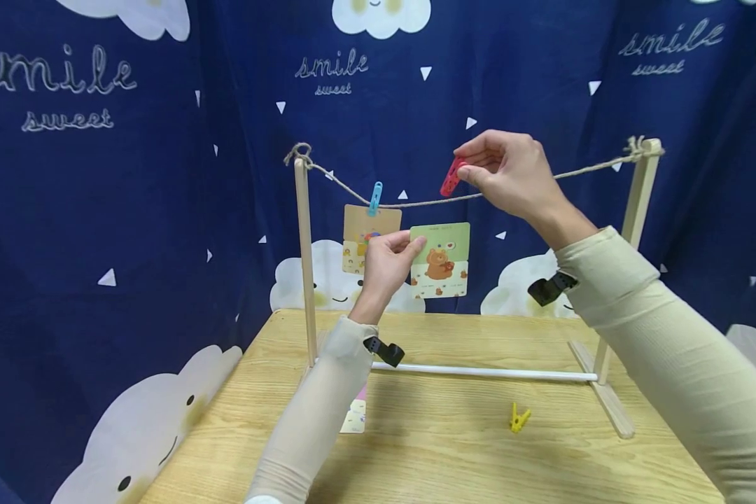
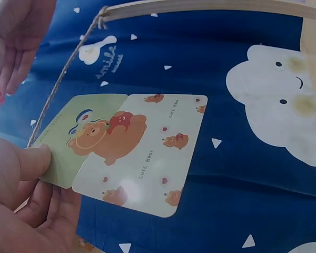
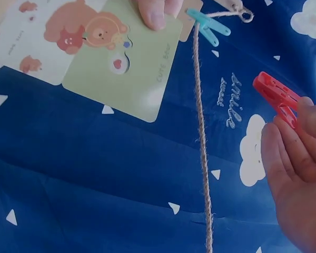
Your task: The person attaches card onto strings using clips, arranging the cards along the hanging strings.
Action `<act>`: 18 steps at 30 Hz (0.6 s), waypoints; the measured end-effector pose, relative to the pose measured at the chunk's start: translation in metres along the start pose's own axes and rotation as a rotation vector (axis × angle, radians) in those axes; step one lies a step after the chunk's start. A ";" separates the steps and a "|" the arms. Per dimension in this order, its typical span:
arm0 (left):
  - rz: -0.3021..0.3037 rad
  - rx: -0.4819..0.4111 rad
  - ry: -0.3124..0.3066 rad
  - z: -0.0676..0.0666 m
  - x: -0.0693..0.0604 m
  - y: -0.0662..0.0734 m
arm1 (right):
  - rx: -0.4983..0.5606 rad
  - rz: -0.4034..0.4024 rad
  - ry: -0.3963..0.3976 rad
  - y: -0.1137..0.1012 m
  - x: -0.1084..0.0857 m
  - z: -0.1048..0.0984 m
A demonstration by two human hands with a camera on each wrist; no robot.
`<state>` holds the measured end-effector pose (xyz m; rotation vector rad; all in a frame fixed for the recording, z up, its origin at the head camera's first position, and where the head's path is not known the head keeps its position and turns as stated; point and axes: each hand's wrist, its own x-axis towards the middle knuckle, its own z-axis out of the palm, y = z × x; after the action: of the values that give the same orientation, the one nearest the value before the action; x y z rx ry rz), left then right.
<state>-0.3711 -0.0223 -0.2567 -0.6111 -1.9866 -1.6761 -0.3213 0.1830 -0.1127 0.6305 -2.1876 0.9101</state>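
My left hand (image 1: 390, 264) pinches a green and white bear card (image 1: 440, 269) by its left edge, thumb in front. The card hangs just below the twine line (image 1: 435, 202), apart from it. Above the twine, my right hand (image 1: 510, 171) pinches a red clothespin (image 1: 452, 176) between thumb and fingers; in the right wrist view the red clothespin (image 3: 276, 94) is clear of the twine. A blue clothespin (image 1: 374, 199) holds an orange-tan card (image 1: 355, 234) on the line, partly hidden behind my left hand.
A wooden post stands at each end of the line, the left post (image 1: 305, 259) and the right post (image 1: 639, 189). A white rod (image 1: 485, 372) joins them low down. On the table (image 1: 441, 448) lie a yellow clothespin (image 1: 519, 418) and another card (image 1: 355, 418), partly behind my left forearm.
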 end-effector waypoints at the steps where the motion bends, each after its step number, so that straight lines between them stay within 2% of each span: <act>1: 0.000 0.001 0.000 0.000 0.000 0.000 | -0.005 0.004 0.000 0.001 0.002 0.000; 8: -0.009 0.023 0.005 0.001 0.001 0.002 | -0.007 0.040 -0.003 0.004 0.016 0.003; 18: -0.019 0.016 0.014 0.003 0.003 0.004 | -0.017 0.083 -0.020 0.013 0.024 0.007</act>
<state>-0.3718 -0.0189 -0.2523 -0.5757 -2.0000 -1.6694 -0.3487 0.1817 -0.1042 0.5459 -2.2512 0.9307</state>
